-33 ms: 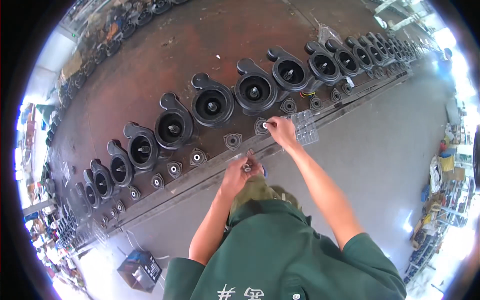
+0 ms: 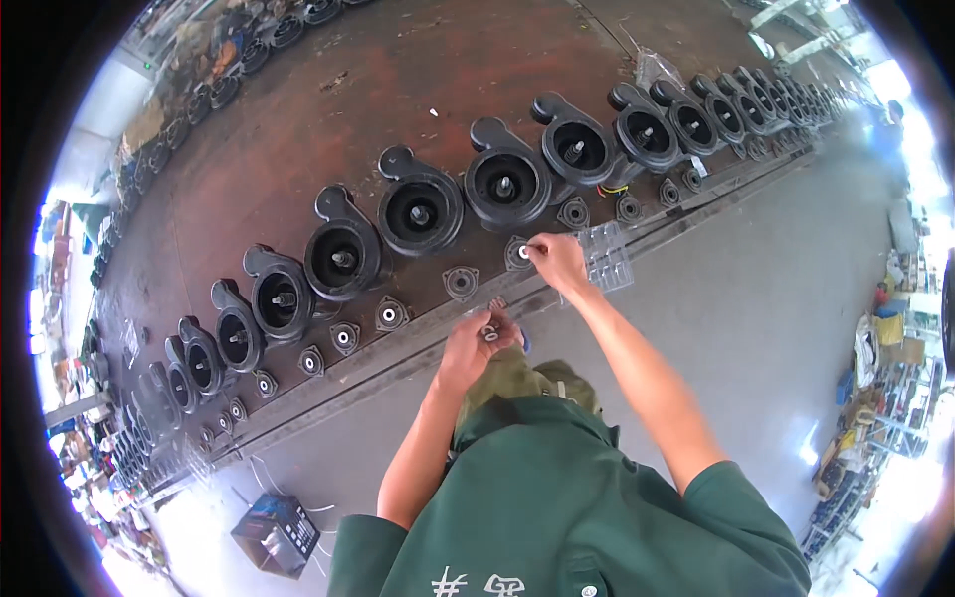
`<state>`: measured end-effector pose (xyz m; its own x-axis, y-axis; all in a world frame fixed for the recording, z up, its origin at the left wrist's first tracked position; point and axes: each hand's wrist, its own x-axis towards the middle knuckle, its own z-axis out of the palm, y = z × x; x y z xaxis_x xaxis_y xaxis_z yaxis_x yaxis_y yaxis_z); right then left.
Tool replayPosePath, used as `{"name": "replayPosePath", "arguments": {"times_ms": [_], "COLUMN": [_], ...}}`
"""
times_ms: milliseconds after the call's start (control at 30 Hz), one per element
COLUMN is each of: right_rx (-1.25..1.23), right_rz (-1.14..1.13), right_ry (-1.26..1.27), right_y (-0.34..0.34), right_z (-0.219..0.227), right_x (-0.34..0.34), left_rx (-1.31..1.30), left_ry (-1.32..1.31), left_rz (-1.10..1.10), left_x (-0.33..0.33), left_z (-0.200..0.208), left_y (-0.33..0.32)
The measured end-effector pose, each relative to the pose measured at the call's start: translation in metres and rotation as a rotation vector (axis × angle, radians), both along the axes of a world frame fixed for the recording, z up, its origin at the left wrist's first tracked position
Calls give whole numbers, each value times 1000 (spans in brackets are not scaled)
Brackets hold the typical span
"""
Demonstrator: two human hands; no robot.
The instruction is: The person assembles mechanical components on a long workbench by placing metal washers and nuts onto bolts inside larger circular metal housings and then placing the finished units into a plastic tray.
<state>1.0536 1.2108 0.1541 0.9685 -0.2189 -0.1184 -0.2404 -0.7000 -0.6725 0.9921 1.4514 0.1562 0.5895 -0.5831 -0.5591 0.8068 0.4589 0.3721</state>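
My right hand (image 2: 559, 263) is pinched at a small pale ring (image 2: 524, 252) over the centre of a dark metal flange (image 2: 512, 261) on the bench. The fingertips partly hide the ring. Nearer to me, my left hand (image 2: 474, 345) is curled with the palm up, holding several small metal rings (image 2: 489, 334); how many lie under the fingers cannot be made out. Left of the right hand sits another flange (image 2: 461, 283) with a dark centre. Farther left, a flange (image 2: 390, 314) has a pale ring in its middle, as do others along the row.
Black round motor housings (image 2: 420, 213) with upright shafts stand in a long row behind the flanges. Beside my right hand, a clear plastic tray (image 2: 607, 255) overhangs the bench edge. A dark open box (image 2: 276, 535) is at lower left. Loaded shelves (image 2: 880, 398) line the right.
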Motion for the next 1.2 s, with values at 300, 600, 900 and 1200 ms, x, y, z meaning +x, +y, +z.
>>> {"name": "replayPosePath", "arguments": {"times_ms": [300,600,900,1200], "right_rx": [-21,-44,159,245], "right_rz": [277,538,639,685], "right_ry": [26,-182,-142,-60], "right_y": [-21,-35,-25,16], "right_z": [-10,-4,43,36], "right_x": [31,43,17,25], "left_rx": [70,115,64,99], "left_ry": [53,-26,-35,-30], "left_rz": [176,281,326,524], "left_x": [17,25,18,-1], "left_z": [8,22,13,-11], "left_y": [-41,-67,-75,-51]}}
